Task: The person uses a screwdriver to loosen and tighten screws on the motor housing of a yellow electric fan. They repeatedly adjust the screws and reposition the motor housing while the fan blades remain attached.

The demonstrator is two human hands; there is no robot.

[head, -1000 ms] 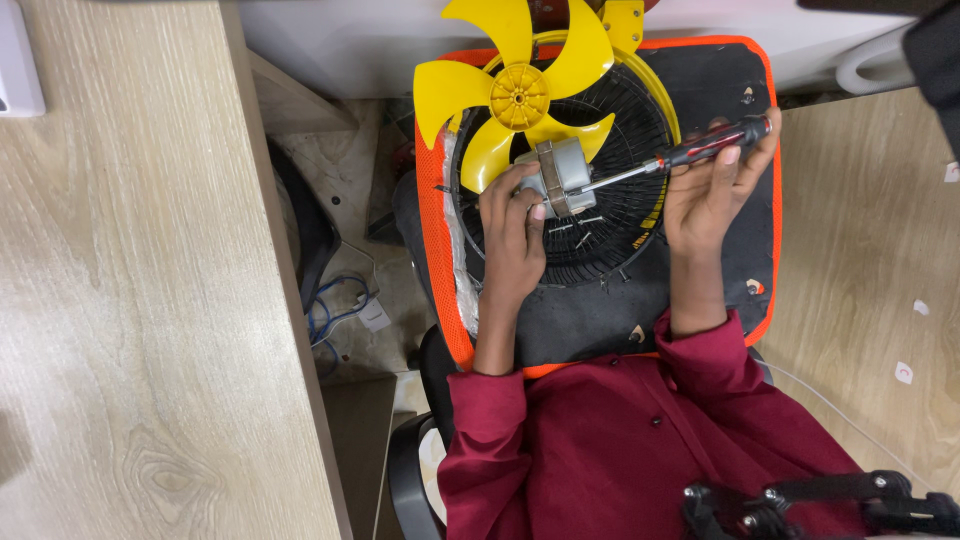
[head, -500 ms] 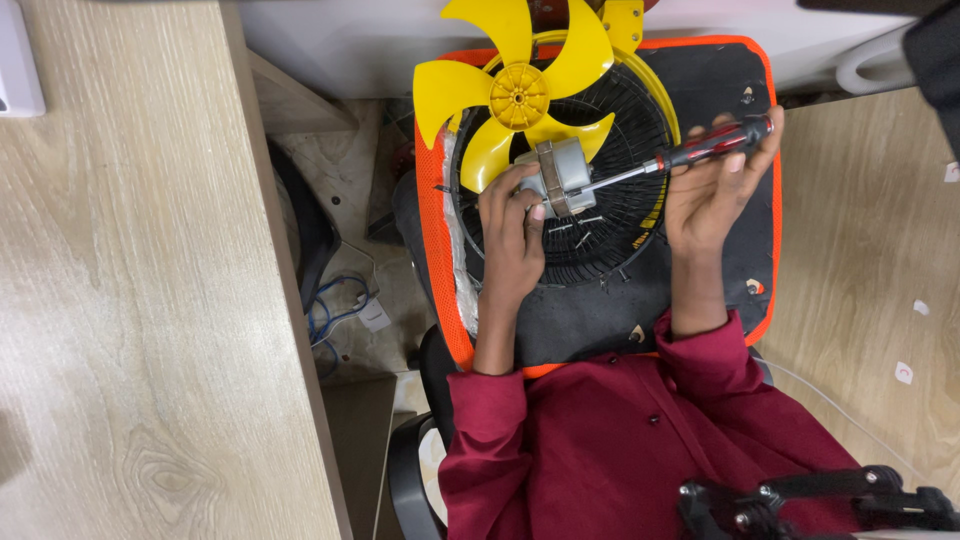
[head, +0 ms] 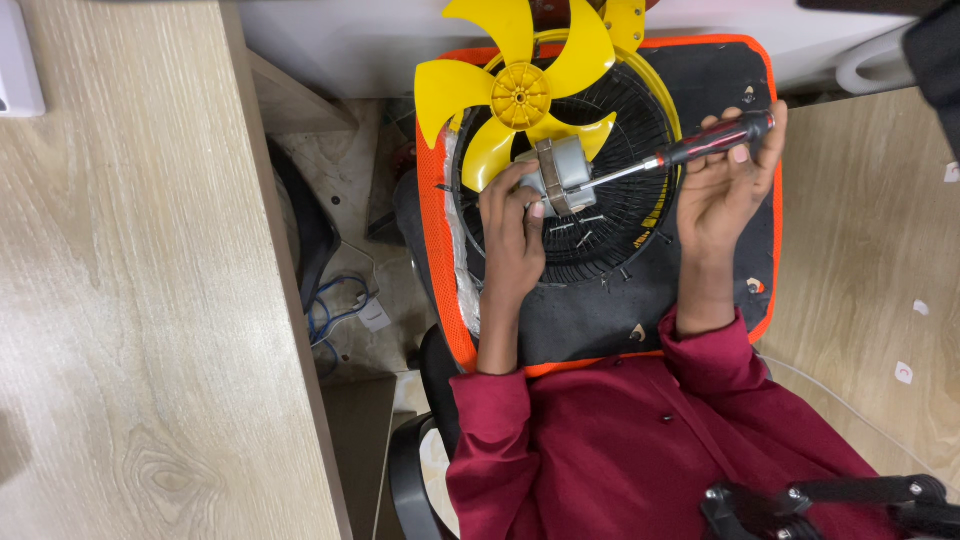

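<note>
Yellow five-bladed fan (head: 520, 95), one, is sitting on one grey motor (head: 562, 175); left hand (head: 512, 225) fingers are pinching it, right hand (head: 728, 180) fingers are wrapping one screwdriver (head: 690, 150), tip hidden.

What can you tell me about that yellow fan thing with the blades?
The yellow fan blade looks like glossy plastic, with five curved blades around a round ribbed hub. It sits on a small grey metal motor above a black wire grille. The left hand grips the motor just below it. The right hand holds a screwdriver whose tip meets the motor, not the blades.
</note>
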